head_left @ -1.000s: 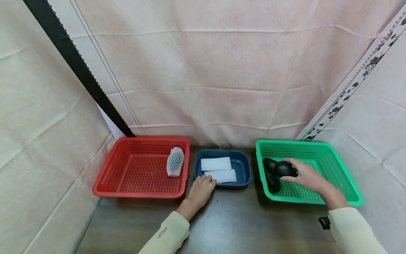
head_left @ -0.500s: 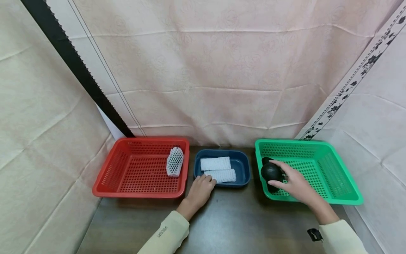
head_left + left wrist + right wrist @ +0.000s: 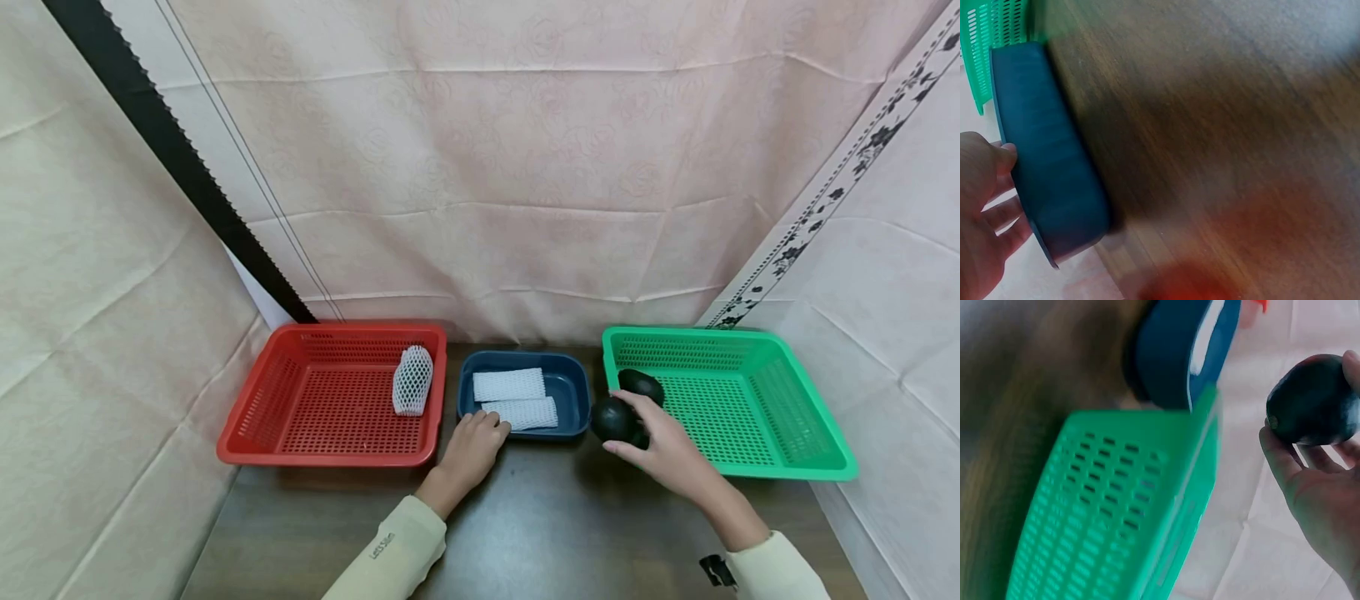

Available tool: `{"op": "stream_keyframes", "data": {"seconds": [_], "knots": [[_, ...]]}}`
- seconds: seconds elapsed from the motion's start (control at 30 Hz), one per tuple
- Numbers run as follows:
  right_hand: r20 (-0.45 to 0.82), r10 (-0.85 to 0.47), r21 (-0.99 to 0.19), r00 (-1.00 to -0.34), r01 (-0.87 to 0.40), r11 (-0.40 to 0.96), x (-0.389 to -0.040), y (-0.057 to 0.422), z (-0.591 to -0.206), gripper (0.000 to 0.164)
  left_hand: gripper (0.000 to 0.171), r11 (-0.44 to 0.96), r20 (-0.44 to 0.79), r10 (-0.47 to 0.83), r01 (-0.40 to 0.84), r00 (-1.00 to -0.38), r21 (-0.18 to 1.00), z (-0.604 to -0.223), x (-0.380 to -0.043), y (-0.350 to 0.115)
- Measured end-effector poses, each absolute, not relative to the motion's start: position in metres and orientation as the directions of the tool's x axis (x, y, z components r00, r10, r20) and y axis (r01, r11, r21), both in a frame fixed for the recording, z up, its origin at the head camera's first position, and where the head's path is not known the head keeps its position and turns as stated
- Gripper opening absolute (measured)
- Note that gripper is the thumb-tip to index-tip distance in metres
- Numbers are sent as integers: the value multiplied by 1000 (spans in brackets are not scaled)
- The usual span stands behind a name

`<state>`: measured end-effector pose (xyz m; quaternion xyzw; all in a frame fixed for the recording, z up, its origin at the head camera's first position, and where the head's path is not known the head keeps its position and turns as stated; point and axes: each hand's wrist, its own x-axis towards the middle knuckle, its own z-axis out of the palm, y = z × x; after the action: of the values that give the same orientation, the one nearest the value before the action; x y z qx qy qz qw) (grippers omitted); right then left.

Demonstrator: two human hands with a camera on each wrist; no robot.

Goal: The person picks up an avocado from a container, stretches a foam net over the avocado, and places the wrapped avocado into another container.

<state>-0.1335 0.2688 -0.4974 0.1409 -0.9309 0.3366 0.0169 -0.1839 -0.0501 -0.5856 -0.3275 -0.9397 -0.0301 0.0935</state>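
Avocado [image 3: 611,418] just right of the tray [image 3: 567,392], right hand [image 3: 663,446] curled round it.
Left hand [image 3: 474,448] pinches the tray's near rim; 2 nets [image 3: 519,411] lie inside the tray, long axes left to right.

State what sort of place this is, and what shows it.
Probably a makeshift sorting or packing booth, though the wider room is hidden. Patterned sheets hang behind and beside a wood-grained table, on which a red basket, a blue tray and a green basket stand in a row.
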Motion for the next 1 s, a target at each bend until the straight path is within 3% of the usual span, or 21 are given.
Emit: {"op": "stream_keyframes", "data": {"seconds": [0.6, 1.0], "knots": [[252, -290, -529, -923, -382, 758, -107, 216, -532, 77, 19, 781, 202, 612, 625, -764, -4, -587, -185, -50], [-20, -234, -536, -972, -187, 823, -102, 194, -579, 72, 19, 779, 210, 613, 627, -761, 0, -586, -185, -51]]}}
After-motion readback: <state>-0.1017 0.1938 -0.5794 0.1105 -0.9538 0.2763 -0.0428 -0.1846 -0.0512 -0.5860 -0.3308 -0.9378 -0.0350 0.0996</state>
